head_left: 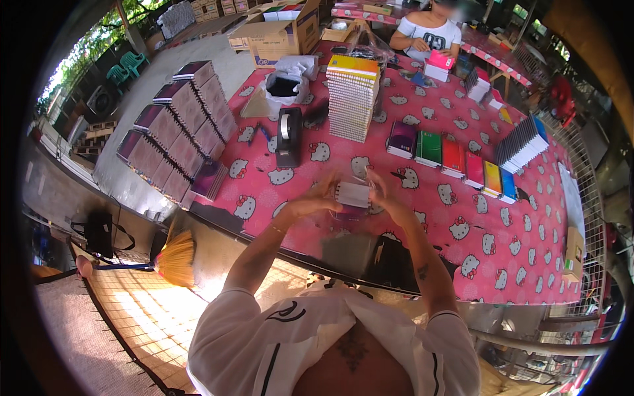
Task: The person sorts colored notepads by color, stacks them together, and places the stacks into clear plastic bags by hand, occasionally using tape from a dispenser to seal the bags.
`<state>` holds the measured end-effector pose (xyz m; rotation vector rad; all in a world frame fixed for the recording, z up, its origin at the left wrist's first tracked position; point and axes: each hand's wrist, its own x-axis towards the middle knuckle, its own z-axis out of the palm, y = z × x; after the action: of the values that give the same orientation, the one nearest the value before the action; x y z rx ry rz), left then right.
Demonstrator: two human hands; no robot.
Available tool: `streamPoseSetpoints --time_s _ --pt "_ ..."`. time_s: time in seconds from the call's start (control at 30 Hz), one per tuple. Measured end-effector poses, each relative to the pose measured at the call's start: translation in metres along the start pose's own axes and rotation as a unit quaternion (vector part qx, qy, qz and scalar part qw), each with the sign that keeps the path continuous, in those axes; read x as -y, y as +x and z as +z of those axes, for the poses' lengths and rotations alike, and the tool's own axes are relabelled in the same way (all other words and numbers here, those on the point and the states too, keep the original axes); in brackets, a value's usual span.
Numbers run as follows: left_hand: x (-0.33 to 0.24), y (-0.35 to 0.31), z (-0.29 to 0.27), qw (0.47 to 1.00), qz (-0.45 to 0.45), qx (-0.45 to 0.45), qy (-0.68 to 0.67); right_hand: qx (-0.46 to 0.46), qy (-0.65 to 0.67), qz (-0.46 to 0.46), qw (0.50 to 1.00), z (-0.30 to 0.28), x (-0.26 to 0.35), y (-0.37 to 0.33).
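Observation:
Close to the table's front edge, a small spiral notebook [354, 194] lies between my two hands, white on top with purple showing along its near side. My left hand [313, 200] is curled against its left end, and my right hand [389, 193] grips the right end. Both sets of fingers are slightly blurred, and whether it is one notebook or a thin stack I cannot tell. Beyond my left hand stands a black tape dispenser [288, 146]. A tall stack of yellow-covered spiral notebooks [352, 99] rises straight ahead.
Stacked purple notebooks [178, 129] line the table's left edge. On the right lie a row of coloured notebooks [453, 158] and a leaning dark-covered row [522, 144]. A cardboard box [284, 43] stands far left. Across the table [422, 224] a person [429, 36] handles pink-covered notebooks.

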<state>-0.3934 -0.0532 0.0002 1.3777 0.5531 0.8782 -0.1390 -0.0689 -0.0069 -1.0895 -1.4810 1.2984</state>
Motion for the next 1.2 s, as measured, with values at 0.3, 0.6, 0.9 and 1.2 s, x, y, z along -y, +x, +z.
streamPoseSetpoints --time_s 0.3,0.6,0.9,1.2 --pt "0.001 0.026 -0.162 0.810 -0.040 -0.392 0.435 -0.063 -0.379 -0.003 0.923 0.008 0.137 0.016" --pt "0.040 0.013 -0.156 0.884 0.011 -0.465 0.053 0.163 -0.547 -0.124 0.812 -0.022 0.105 -0.003" --pt "0.041 -0.023 -0.176 0.692 -0.139 -0.313 0.635 0.062 -0.554 -0.217 0.801 -0.018 0.115 -0.015" --pt "-0.008 0.012 -0.053 0.998 0.019 0.051 0.038 -0.025 -0.507 -0.144 0.850 0.077 0.102 -0.004"
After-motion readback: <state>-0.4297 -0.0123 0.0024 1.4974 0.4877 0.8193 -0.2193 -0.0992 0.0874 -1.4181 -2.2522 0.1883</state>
